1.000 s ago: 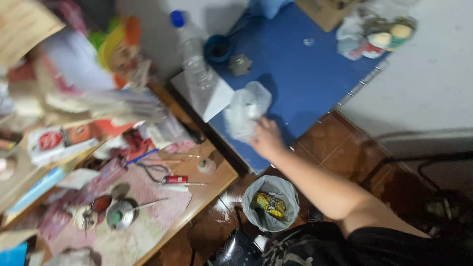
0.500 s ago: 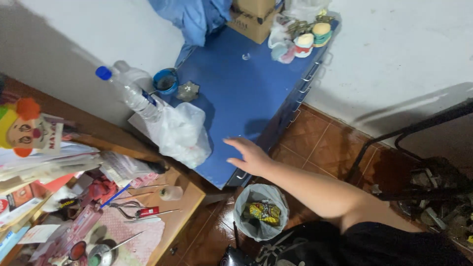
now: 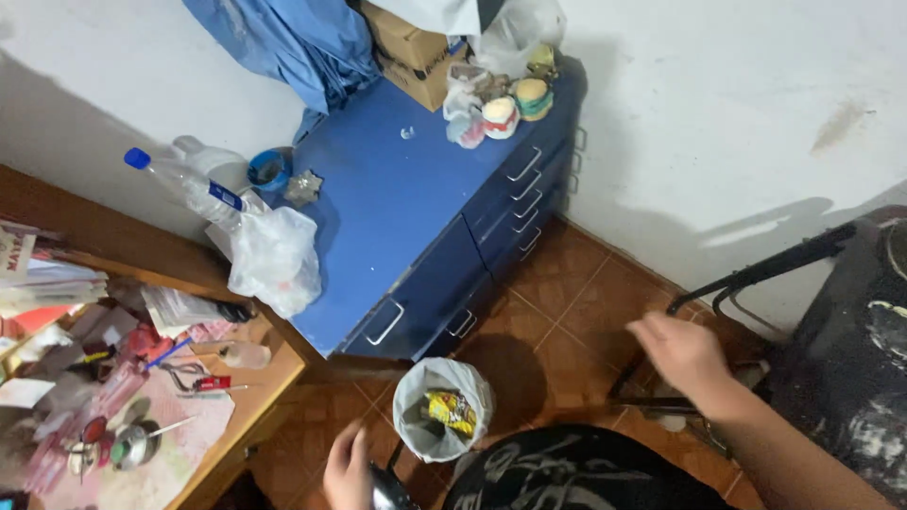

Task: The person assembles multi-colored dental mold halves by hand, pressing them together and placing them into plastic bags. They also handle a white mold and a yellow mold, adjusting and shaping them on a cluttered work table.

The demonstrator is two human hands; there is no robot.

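Overhead view, with the blue drawer cabinet [image 3: 406, 217] as my landmark. I see my right hand [image 3: 682, 351] out over the brown tiled floor to the cabinet's right, blurred, fingers loosely spread and grasping nothing, just beside a black metal frame [image 3: 756, 274] that stands between it and the white wall. My left hand [image 3: 348, 469] sits at the bottom edge below the cabinet, curled about a dark object [image 3: 385, 491]; I cannot tell whether it truly grips it. Between the two hands, in front of the cabinet's lowest drawers, stands a small bin [image 3: 442, 408] lined with pale plastic, a yellow crumpled wrapper [image 3: 452, 412] inside. On the cabinet's smooth top: a clear plastic bottle [image 3: 181, 183] with blue cap lying at its left end, a crinkled translucent bag [image 3: 274, 257] touching it, cardboard boxes [image 3: 408, 49] at the far end. Left of the cabinet, a cluttered wooden desk [image 3: 236, 397].
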